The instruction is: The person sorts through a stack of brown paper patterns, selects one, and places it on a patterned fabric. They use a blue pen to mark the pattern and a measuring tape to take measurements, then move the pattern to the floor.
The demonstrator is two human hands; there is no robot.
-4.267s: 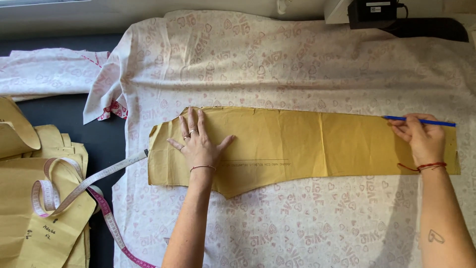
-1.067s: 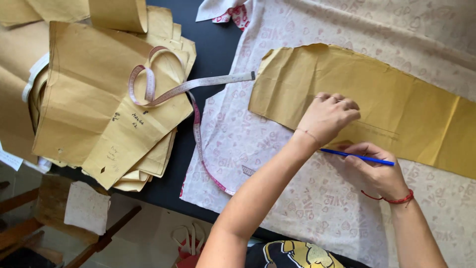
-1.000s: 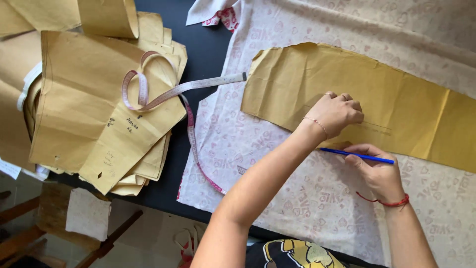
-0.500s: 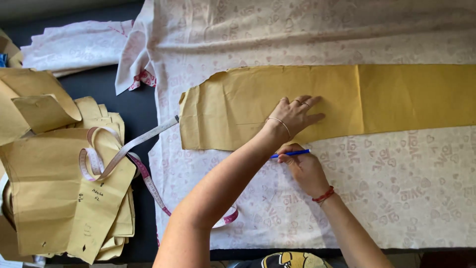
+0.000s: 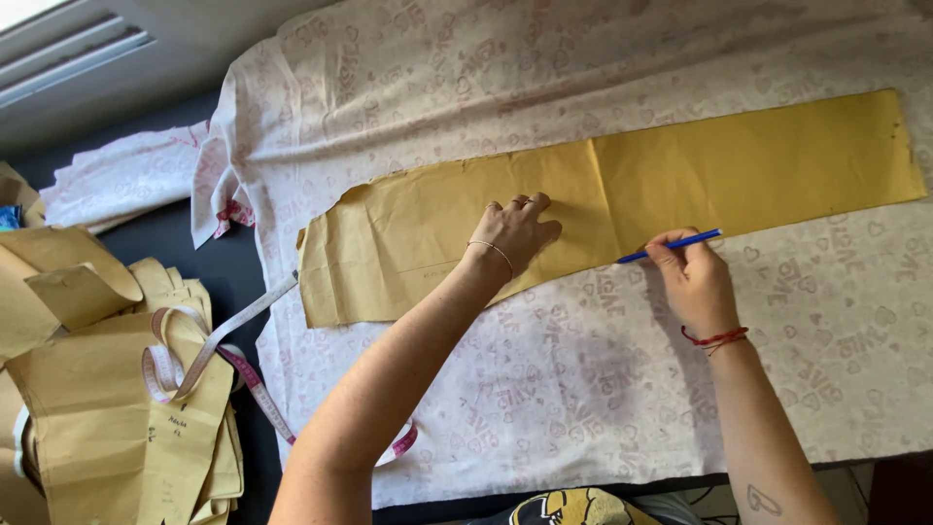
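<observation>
Pattern laid long axis left-right across cloth on surface. Left hand spread flat, pinning pattern mid-length. Pen pinched in right hand, tip set at pattern's lower edge, just right of left hand.

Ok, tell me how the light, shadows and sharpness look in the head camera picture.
Head view: bright, even daylight; the long tan paper pattern piece glows more saturated yellow towards its right end. Soft shadows fall on the pale pink printed fabric beneath the left hand and the right hand holding the blue pencil. Mostly sharp; the top left corner is blown out.
</observation>
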